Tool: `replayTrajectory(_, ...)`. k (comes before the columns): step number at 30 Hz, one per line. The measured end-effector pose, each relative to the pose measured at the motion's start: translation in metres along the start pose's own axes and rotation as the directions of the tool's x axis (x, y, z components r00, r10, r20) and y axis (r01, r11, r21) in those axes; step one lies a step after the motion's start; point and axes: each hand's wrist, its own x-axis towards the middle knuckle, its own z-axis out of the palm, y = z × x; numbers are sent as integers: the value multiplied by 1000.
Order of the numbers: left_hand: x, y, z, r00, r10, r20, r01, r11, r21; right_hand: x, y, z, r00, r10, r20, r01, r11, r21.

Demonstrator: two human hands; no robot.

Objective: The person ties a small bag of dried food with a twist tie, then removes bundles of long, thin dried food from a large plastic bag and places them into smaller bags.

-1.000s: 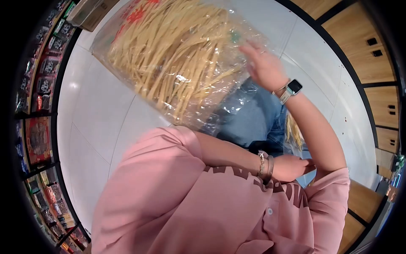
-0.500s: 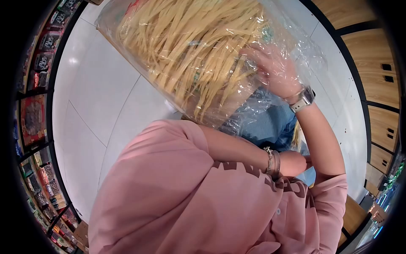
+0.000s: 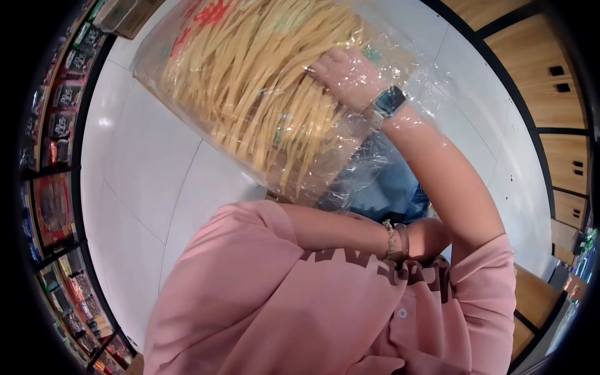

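A clear plastic bag (image 3: 431, 75) of long, flat, pale yellow strips (image 3: 250, 75), like dried noodles or bean curd sticks, lies in front of me on brown cardboard. Red print shows at its upper left. My right hand (image 3: 353, 78), with a watch on the wrist, lies over the right part of the strips. Its fingers are extended and slightly bent, and shiny film overlaps the hand and wrist. Across my front reaches my left hand (image 3: 431, 239), wearing bracelets (image 3: 397, 240); its fingers are hidden behind my right forearm.
Blue denim (image 3: 387, 187) shows below the bag. Shelves of packaged goods (image 3: 53, 206) line the left side, with a cardboard box (image 3: 128, 15) at upper left. Wooden cabinets (image 3: 531, 69) stand on the right. The floor (image 3: 137, 156) is pale tile.
My right hand has moved left and up, farther over the strips, and its watch face now shows. The view has shifted slightly; my left hand stays low behind the right forearm.
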Motion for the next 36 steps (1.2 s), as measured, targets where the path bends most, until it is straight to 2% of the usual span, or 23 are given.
replayTrajectory(3, 2, -11, 24, 921, 105, -376, -114, 993, -3, -5, 4, -1, 993, -80, -82, 83, 996, 28)
replayTrajectory(9, -5, -2, 13, 942, 15, -334, -25, 999, -26, -13, 6, -13, 983, -124, -136, 130, 991, 38)
replayTrajectory(12, -2, -5, 14, 984, -40, -176, 26, 997, -78, -12, 1, -3, 995, -75, -59, 79, 995, 56)
replayTrajectory(15, 3, -16, 35, 926, 11, -377, -52, 994, -99, -13, -4, 6, 996, 59, -69, -54, 996, 67)
replayTrajectory(18, -8, 4, -4, 988, -72, -135, 56, 991, -122, -11, 0, 8, 998, 64, -11, -63, 995, 81)
replayTrajectory(21, -3, -6, 20, 918, -29, -396, -44, 984, -175, -10, 2, -1, 999, -35, 1, 35, 999, 10)
replayTrajectory(24, -6, -4, 18, 922, -40, -386, -64, 965, -255, -7, 1, 0, 997, -55, -52, 56, 998, 9)
replayTrajectory(27, -6, -11, 23, 941, -4, -337, -71, 976, -208, -3, 6, 1, 986, -48, 158, 33, 995, 96)
replayTrajectory(30, -5, -11, 27, 937, -11, -350, -49, 985, -163, -6, 11, 2, 996, -77, 40, 71, 990, 125)
replayTrajectory(33, -5, -12, 25, 929, 15, -369, -90, 978, -187, -7, 15, -4, 989, -137, -53, 143, 984, 108)
replayTrajectory(36, -6, -9, 21, 867, 24, -497, -156, 962, -224, -8, 16, -14, 980, -174, -95, 180, 981, 66)
